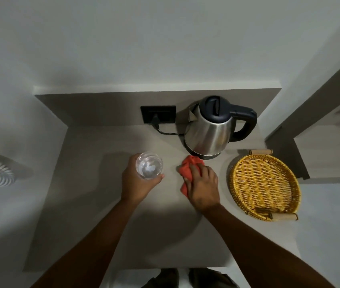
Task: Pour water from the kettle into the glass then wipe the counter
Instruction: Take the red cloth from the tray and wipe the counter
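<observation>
A steel kettle (208, 132) with a black lid and handle stands upright on its base at the back of the beige counter (94, 204). My left hand (137, 181) is wrapped around a clear glass (149, 168) with water in it, left of centre. My right hand (203, 187) presses down on a crumpled red cloth (186, 169) lying on the counter just in front of the kettle.
A woven yellow basket tray (265, 186) with wooden handles sits at the right edge. A black wall socket (158, 114) holds the kettle's plug and cord (169, 133). Walls close the counter at the back and left. My feet (185, 277) show below the front edge.
</observation>
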The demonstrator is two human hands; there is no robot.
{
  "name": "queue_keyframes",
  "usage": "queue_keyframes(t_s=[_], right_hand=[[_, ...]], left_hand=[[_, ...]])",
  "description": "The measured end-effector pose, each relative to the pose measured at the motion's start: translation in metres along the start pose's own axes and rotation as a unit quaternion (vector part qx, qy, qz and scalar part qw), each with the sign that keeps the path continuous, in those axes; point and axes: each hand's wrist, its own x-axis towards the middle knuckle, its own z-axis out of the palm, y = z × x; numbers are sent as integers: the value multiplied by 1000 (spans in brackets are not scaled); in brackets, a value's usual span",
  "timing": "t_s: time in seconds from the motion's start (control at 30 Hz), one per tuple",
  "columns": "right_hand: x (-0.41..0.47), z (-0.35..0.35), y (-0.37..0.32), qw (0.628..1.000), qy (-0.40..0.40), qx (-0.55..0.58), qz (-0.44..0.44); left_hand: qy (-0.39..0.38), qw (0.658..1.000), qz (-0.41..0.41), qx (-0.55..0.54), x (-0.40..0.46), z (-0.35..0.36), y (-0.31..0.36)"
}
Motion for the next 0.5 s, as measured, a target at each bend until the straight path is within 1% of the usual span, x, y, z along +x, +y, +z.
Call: queue_keyframes(t_s=[0.13,0.27,0.4,0.47,0.5], right_hand=[[-15,6,10,1000,-6,-15,19],[-24,10,7,999,-16,-28,21],[-24,7,3,998,-38,-41,13],[-24,2,-2,998,-55,-30,6],[-24,-5,-2,999,-49,-22,11]], left_hand=[[-38,999,11,-16,-9,23,-2],[-35,999,3,-35,-19,31,-7],[-44,998,20,-36,-18,30,-5],[-45,998,24,-30,-20,28,-7],[-47,998,27,-28,-18,28,-7]])
